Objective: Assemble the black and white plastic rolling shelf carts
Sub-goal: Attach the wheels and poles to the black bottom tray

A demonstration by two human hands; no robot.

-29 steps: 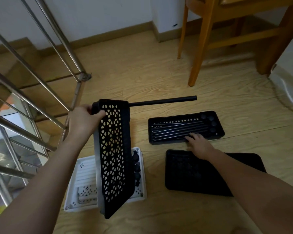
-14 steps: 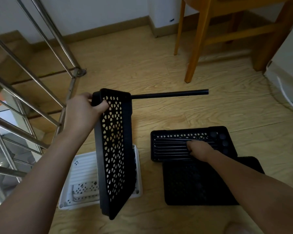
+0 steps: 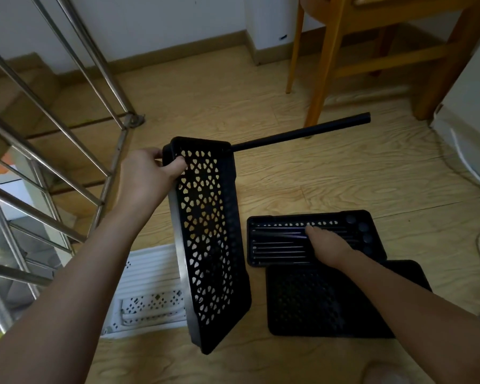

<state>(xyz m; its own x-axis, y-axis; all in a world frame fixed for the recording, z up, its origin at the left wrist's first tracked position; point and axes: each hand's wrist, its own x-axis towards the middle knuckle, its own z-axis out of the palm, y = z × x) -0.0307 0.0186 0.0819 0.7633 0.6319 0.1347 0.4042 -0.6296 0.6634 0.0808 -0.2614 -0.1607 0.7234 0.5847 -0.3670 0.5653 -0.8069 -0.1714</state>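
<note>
Poles (image 3: 277, 246) are laid side by side in a low black tray (image 3: 302, 217) on the wooden floor (image 3: 316, 184), right of the middle of the frame. Their long way runs left to right. They are right under the fingertips of the right hand (image 3: 327, 245), which is stretched in from the lower right, palm down, so they are crossed at a slant. It cannot be told whether one is pinched or only touched.

A black shelf with holes (image 3: 208, 245) is held up on end in the middle of the frame. Its top left corner is gripped by the left hand (image 3: 147, 176), with the thumb inside and the fingers curled round the rim. A fitted pole (image 3: 299, 131) is stuck in its top right corner and pointed to the upper right.

The right hand is the nearer one, so the next pole is likely to be picked by it and carried left to the shelf.
</note>
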